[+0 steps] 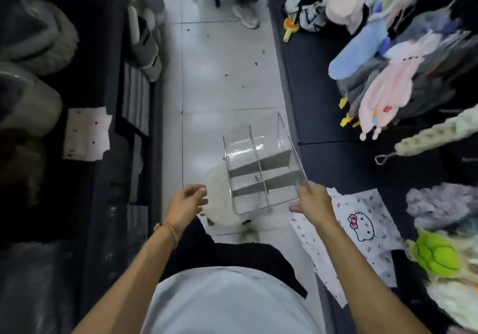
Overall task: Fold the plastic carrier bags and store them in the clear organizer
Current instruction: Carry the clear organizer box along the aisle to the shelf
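My right hand (pixel 311 201) grips the near right corner of the clear organizer (pixel 261 163), a see-through box with grey dividers, held tilted in the air above the aisle floor. My left hand (pixel 188 200) hovers just left of the organizer, fingers loosely curled, holding nothing. A white plastic carrier bag with a cartoon cat print (pixel 362 227) lies flat on the dark table at the right, partly under my right forearm. Another white spotted bag (pixel 86 134) lies on the dark surface at the left.
A narrow tiled aisle (pixel 219 75) runs ahead between a dark shelf unit (pixel 139 106) on the left and a dark table (pixel 323 101) piled with plush toys (pixel 382 75) on the right. Another person's legs and shoes (pixel 245 13) stand at the far end by a wheeled chair.
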`<action>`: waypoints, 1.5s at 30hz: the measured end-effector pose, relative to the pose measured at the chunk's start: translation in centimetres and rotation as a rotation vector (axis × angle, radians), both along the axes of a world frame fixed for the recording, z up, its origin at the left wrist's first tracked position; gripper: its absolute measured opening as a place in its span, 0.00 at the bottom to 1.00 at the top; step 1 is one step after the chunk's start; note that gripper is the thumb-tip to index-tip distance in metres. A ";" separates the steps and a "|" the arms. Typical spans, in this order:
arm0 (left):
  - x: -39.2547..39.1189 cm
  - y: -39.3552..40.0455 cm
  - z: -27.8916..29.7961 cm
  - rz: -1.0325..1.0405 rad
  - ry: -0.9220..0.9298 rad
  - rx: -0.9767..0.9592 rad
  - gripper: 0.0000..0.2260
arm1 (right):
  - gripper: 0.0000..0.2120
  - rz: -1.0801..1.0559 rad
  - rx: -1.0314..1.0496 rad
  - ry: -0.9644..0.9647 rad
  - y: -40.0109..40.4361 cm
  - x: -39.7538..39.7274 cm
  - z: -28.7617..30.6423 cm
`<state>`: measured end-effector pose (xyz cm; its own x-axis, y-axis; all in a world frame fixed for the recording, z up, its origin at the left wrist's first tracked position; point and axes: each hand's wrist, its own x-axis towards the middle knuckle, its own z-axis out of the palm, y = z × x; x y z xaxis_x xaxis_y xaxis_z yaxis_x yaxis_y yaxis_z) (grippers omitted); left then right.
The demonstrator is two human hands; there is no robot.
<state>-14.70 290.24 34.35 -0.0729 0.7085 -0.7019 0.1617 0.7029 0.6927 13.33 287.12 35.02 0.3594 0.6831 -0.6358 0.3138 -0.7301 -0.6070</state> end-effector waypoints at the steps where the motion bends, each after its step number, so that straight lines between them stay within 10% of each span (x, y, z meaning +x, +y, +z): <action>1: -0.5 2.3 -0.5 0.023 -0.011 -0.008 0.06 | 0.12 0.004 0.002 0.006 3.1 -0.3 -0.4; 18: 9.8 40.9 -15.5 -0.417 -0.080 -0.091 0.04 | 0.11 -0.459 -0.049 -0.025 33.7 3.5 -17.3; 31: 35.3 43.5 -45.9 -0.657 -0.182 -0.010 0.09 | 0.13 -0.696 0.177 -0.085 35.6 29.8 -48.0; 45: 39.1 40.7 -57.1 -0.682 -0.183 0.074 0.08 | 0.11 -0.668 0.279 -0.118 36.1 37.9 -55.5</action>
